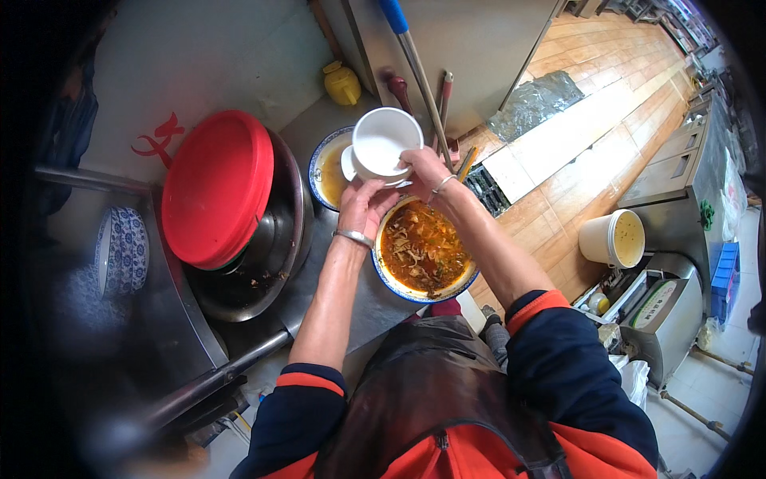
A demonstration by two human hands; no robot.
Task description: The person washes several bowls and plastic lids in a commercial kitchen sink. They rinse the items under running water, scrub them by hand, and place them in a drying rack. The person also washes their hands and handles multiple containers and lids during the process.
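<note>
A white handled bowl [386,137], its pale inside showing, is tilted above the counter. My right hand [425,168] pinches its right rim. At its lower side my left hand [364,207] has fingers curled against it; part of that contact is hidden. Just below the hands stands a large blue-rimmed bowl of red, oily soup [423,246] with mushroom-like strips and greens. A second blue-patterned bowl with yellowish broth [329,169] sits behind, partly covered by the white bowl.
Left are a red plastic basin [217,190] in a wide metal pan [299,215] and stacked patterned bowls [128,249]. A yellow jug [342,84] and a blue-ended pole [416,68] stand behind. A white bucket [613,239] is on the right.
</note>
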